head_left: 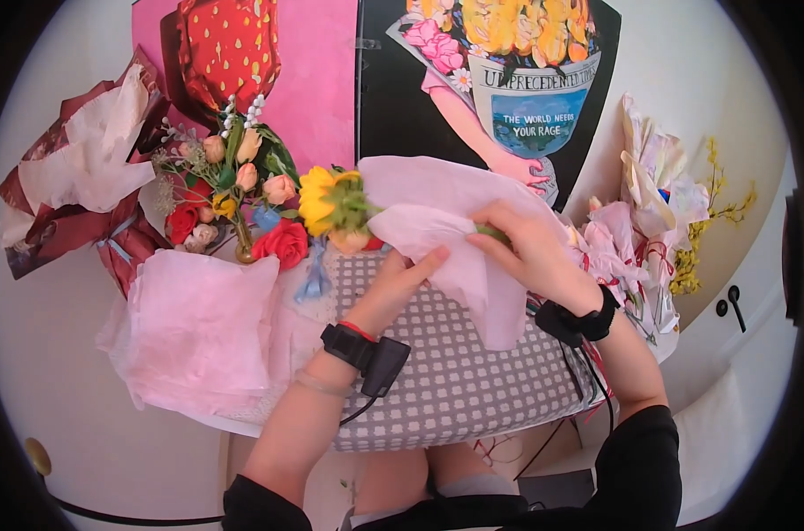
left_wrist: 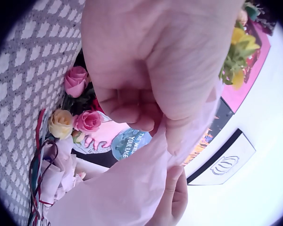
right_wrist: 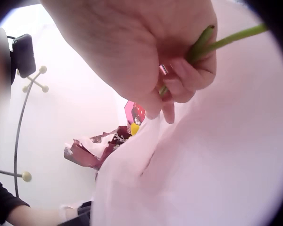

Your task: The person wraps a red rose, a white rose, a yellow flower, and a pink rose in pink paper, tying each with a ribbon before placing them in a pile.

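Note:
A yellow sunflower (head_left: 322, 202) lies sideways with its head out of the left end of a pale pink sheet of tissue paper (head_left: 459, 186). The paper folds over the middle of its stem. My left hand (head_left: 402, 281) pinches the lower edge of the paper, thumb on top, near the flower head. In the left wrist view its fingers curl behind the sheet (left_wrist: 132, 188). My right hand (head_left: 539, 252) grips the green stem (right_wrist: 238, 36) at the right, with its fingertips at the paper fold. The stem's middle is hidden inside the paper.
A stack of pink tissue sheets (head_left: 198, 327) lies at the left on the table, beside a checked cloth (head_left: 437, 389). Behind it are a red rose (head_left: 282, 243), other flowers and a dark red wrapped bouquet (head_left: 83, 177). Wrapped pink bundles (head_left: 619, 234) stand right, before painted boards (head_left: 322, 88).

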`<state>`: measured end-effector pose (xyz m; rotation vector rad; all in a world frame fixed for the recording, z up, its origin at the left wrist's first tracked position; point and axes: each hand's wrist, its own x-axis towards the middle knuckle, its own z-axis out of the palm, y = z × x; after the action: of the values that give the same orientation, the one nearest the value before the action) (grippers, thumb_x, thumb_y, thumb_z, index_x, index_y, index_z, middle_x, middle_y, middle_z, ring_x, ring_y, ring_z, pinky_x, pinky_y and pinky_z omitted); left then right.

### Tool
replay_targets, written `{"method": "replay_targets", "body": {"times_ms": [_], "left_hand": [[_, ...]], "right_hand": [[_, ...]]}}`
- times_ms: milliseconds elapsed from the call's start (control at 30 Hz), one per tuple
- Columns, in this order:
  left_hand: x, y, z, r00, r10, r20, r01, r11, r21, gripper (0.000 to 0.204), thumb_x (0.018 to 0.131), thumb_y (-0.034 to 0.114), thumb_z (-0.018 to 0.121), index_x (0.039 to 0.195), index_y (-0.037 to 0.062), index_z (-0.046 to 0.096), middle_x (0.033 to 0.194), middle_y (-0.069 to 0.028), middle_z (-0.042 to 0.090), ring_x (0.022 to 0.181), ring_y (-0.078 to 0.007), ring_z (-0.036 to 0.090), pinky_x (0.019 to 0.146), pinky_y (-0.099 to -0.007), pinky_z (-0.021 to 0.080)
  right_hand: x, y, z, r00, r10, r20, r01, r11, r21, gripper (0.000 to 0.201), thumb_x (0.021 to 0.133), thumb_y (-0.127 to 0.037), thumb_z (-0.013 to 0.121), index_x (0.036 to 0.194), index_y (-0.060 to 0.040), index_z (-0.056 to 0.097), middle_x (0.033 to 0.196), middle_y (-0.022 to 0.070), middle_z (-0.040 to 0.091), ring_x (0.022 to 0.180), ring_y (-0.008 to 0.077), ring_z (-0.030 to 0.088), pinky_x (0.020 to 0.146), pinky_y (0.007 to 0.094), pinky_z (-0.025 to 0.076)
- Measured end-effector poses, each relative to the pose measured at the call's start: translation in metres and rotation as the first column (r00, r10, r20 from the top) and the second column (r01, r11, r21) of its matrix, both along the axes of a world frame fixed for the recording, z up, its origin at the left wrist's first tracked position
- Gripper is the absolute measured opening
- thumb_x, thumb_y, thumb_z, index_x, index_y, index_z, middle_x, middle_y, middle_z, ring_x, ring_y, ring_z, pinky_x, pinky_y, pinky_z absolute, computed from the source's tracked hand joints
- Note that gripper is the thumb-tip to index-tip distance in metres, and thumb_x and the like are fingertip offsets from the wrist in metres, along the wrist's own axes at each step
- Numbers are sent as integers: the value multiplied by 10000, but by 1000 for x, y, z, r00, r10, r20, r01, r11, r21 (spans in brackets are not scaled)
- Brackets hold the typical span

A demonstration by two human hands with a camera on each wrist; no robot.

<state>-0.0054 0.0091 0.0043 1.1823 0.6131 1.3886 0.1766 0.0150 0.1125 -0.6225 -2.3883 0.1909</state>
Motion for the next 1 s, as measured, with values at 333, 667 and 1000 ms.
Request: {"method": "replay_targets", "body": {"times_ms": [333, 667, 1000], "left_hand": [[-27, -2, -16, 948, -284, 144, 301, 946, -119, 566, 780, 136, 670, 1253, 13, 386, 1219, -101, 488, 1109, -229, 490, 937, -362, 409], [-48, -19, -12, 752, -408, -518, 303, 911, -278, 519, 576, 108, 830, 1037, 36, 604, 1022, -49, 617, 947, -151, 559, 845, -291, 449], [-34, -21, -13, 937, -340, -74, 297, 893, -338, 503, 607, 26, 785, 1059, 57, 566, 987, -53, 609, 929, -189, 577, 797, -329, 475]], "right_hand": [[45, 55, 45, 954, -188, -235, 231, 958, 168, 205, 928, -164, 401, 933, -14, 540, 852, 130, 554, 774, 251, 546, 709, 296, 423], [57, 135, -7, 907, -360, 221, 190, 814, 549, 160, 770, -112, 547, 921, -88, 501, 863, 106, 466, 766, 309, 546, 652, 390, 438], [69, 187, -59, 569, -659, 492, 476, 752, 456, 256, 828, -231, 492, 1023, -106, 602, 1086, 141, 549, 942, 299, 561, 785, 373, 451]]}}
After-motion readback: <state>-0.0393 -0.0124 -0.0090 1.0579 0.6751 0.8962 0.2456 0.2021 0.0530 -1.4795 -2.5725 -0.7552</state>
